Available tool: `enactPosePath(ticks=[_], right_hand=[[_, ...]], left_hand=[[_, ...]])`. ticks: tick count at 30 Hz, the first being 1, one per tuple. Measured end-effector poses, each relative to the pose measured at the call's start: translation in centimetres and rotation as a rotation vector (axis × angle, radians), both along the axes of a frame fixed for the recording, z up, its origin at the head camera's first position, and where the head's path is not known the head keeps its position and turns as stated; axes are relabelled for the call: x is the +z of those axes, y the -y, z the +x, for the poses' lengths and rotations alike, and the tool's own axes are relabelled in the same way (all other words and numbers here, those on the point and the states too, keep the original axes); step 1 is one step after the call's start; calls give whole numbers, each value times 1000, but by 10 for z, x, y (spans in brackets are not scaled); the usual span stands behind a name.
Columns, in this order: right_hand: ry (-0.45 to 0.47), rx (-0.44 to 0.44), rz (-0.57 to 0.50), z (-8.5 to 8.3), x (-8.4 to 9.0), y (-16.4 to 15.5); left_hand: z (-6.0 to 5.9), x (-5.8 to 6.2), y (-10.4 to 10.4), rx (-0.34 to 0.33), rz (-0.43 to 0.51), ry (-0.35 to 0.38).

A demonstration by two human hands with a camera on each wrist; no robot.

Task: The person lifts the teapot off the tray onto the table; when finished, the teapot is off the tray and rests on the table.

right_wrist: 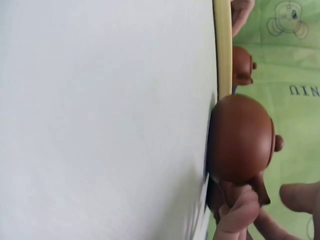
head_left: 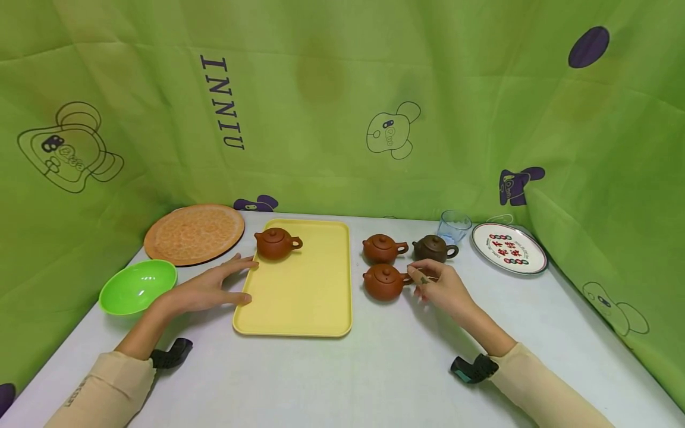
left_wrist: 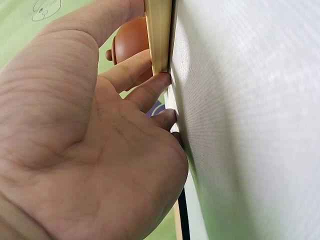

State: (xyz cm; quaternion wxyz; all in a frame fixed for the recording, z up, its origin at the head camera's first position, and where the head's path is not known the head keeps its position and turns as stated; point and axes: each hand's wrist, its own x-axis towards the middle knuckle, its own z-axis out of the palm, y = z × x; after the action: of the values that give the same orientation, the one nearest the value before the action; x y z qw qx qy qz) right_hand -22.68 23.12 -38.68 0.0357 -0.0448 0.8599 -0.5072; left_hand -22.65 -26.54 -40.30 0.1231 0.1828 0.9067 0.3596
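Note:
My left hand (head_left: 206, 288) is at the left edge of the yellow tray (head_left: 299, 297), fingertips right at its rim and thumb spread from the fingers. A reddish-brown teapot (head_left: 275, 245) sits on the tray's far left part, lid on. Fingers of my right hand (head_left: 441, 288) curl at the handle of another reddish-brown teapot (head_left: 385, 282), which stands on the table right of the tray. In the right wrist view, the fingertips (right_wrist: 242, 210) meet that handle, while another digit stays apart above. Just behind are a third reddish-brown teapot (head_left: 381, 248) and a dark brown teapot (head_left: 432, 248).
A round tan board (head_left: 195, 235) lies at the back left, with a green bowl (head_left: 138, 288) in front of it. At the back right stand a clear blue glass (head_left: 455, 226) and a white plate with red lettering (head_left: 508, 248). Green curtain surrounds the white table (head_left: 332, 380).

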Motion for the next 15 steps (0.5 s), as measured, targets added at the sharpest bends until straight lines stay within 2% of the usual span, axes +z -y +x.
enactPosePath(ticks=[5, 15], right_hand=[[-61, -14, 31, -3, 3, -1], [-99, 27, 20, -9, 16, 7]], left_hand=[[0, 0, 0, 2, -4, 1], [0, 0, 0, 0, -2, 0]])
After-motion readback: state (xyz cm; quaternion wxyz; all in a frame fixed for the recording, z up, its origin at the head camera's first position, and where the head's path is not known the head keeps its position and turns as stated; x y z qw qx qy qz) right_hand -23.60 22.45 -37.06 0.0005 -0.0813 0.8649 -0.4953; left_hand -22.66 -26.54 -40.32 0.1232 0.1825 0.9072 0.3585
